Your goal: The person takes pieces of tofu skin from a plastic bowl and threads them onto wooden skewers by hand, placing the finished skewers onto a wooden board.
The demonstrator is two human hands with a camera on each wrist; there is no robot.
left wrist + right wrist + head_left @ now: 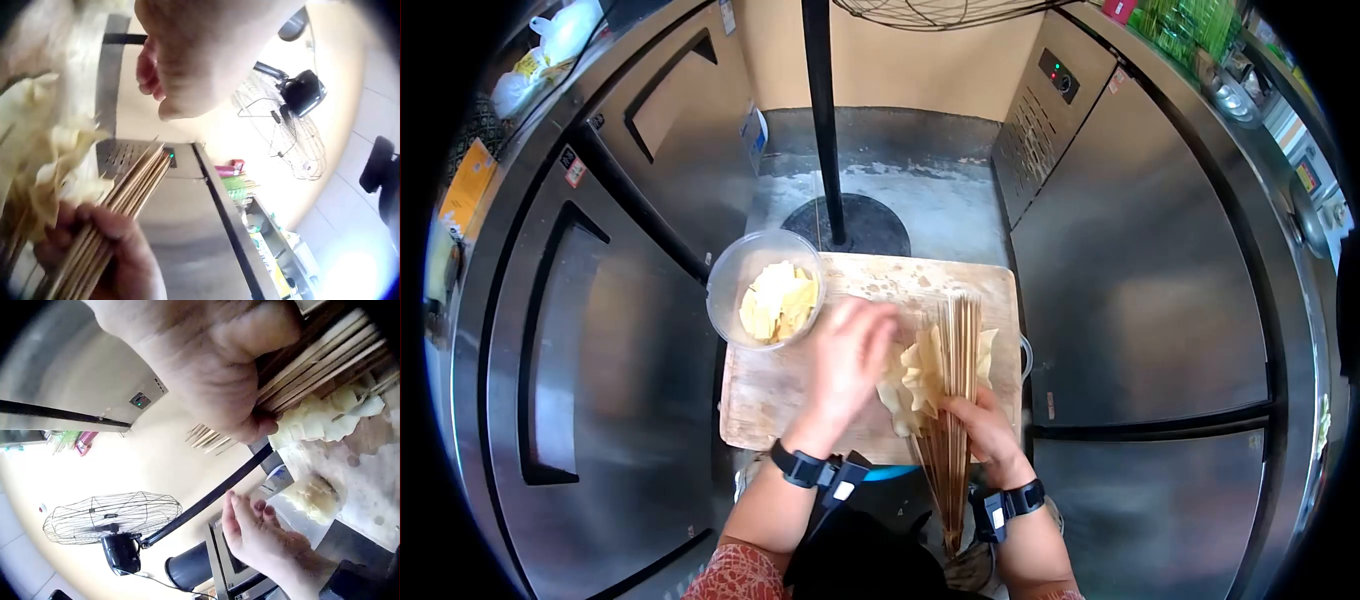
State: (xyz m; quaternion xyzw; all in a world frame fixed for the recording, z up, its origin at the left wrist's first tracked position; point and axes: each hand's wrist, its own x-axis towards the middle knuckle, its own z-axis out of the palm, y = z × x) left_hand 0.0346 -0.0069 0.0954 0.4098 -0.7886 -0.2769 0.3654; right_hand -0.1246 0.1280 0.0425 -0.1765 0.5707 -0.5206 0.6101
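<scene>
Bright light streaks the grey steel cabinet door (635,345); the bare left hand (850,360) blurs; the head view's edges bow, black-cornered.

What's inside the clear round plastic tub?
A heap of thin, pale-yellow pieces lies in the clear round plastic tub. The upper pieces cover the heap's middle and the tub floor beneath; what lies there can't be seen.

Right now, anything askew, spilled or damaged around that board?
No obvious spill or break. Two mild oddities: the clear plastic tub juts past the far left corner of the wooden cutting board, and brownish patches mark its far side; stain or wear, can't tell.
</scene>
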